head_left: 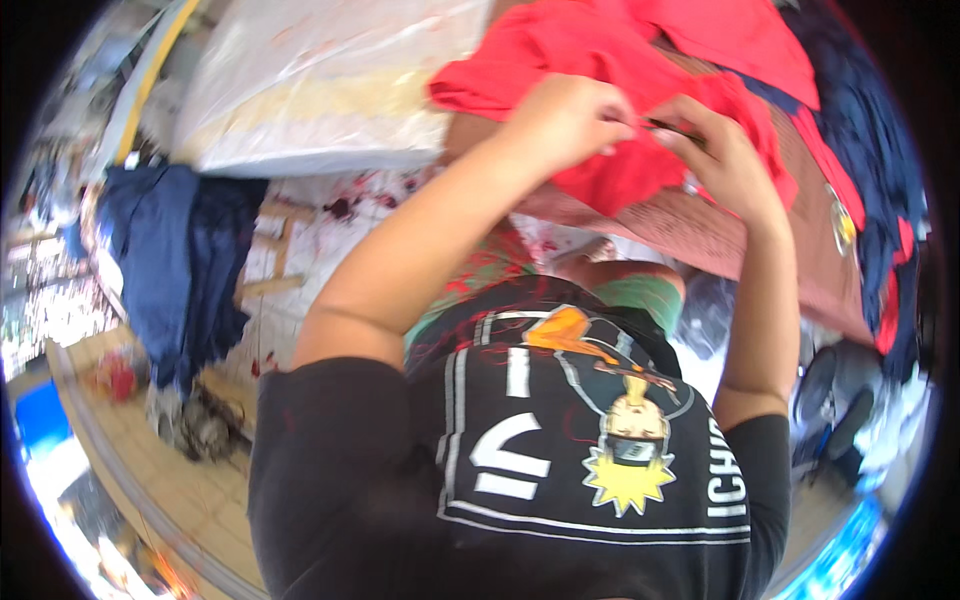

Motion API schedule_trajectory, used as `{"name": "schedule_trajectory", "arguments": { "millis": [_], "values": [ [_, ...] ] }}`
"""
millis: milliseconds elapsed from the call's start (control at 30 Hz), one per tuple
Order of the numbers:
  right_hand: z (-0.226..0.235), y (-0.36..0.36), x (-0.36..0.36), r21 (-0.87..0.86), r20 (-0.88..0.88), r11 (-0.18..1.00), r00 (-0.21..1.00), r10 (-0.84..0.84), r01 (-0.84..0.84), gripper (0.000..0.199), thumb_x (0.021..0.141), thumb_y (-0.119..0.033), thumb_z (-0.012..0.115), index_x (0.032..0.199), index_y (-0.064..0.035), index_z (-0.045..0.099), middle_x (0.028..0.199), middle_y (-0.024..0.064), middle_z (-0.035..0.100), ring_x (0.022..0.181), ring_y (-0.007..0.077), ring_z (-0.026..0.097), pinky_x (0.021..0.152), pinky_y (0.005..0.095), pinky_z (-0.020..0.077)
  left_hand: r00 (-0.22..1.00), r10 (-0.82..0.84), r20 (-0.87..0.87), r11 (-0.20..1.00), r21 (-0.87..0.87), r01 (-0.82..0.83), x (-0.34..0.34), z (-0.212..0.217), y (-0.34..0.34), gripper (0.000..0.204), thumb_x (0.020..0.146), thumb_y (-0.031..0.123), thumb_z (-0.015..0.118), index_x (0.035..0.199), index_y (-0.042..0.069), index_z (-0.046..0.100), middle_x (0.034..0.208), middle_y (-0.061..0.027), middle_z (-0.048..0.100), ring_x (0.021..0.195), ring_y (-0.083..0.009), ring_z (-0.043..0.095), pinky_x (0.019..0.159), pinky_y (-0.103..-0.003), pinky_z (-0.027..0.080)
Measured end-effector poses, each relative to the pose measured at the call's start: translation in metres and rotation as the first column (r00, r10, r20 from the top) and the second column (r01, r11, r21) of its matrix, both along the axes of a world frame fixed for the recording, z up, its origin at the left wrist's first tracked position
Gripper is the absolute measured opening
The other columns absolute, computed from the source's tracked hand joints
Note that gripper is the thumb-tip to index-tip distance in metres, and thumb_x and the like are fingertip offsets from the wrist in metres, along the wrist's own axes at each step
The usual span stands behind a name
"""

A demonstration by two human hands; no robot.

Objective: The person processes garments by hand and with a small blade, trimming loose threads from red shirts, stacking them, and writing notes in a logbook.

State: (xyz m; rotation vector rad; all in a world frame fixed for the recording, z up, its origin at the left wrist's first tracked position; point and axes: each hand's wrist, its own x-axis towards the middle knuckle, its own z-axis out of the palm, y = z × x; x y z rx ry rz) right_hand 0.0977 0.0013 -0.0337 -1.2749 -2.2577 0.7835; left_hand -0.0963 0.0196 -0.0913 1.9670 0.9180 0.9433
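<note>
Red cloth (pixel 625 185) lies bunched over the brown-covered work surface (pixel 690 240) in front of me. Above it, my left hand (pixel 575 112) is closed, thumb and fingers pinched together; whatever is between them is too small to make out. Close by on the right, my right hand (pixel 725 155) grips a small, thin, dark tool (pixel 678 131) whose tip points toward the left fingertips. Blur hides the tool's exact kind. Both hands are just over the red cloth.
More red fabric (pixel 745 40) is spread at the far right, beside dark navy cloth (pixel 860 110). At the far left stands a plastic-wrapped pale block (pixel 320 90). Navy garments (pixel 175 260) hang over a wooden frame at left. Red scraps (pixel 345 207) litter the floor.
</note>
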Motion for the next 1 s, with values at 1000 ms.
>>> {"name": "schedule_trajectory", "arguments": {
  "millis": [1000],
  "values": [
    [0.065, -0.015, 0.071, 0.017, 0.093, 0.979, 0.974, -0.205, 0.205, 0.021, 0.091, -0.012, 0.057, 0.108, 0.0003, 0.059, 0.091, 0.0024, 0.062, 0.074, 0.0059, 0.054, 0.066, 0.0223, 0.0455, 0.987, -0.151, 0.060, 0.936, -0.311, 0.162, -0.080, 0.065, 0.017, 0.042, 0.094, 0.041, 0.051, 0.076, 0.005, 0.062, 0.078, -0.0056, 0.064, 0.067, -0.0067, 0.054, 0.060, -0.020, 0.042]
  ]
}}
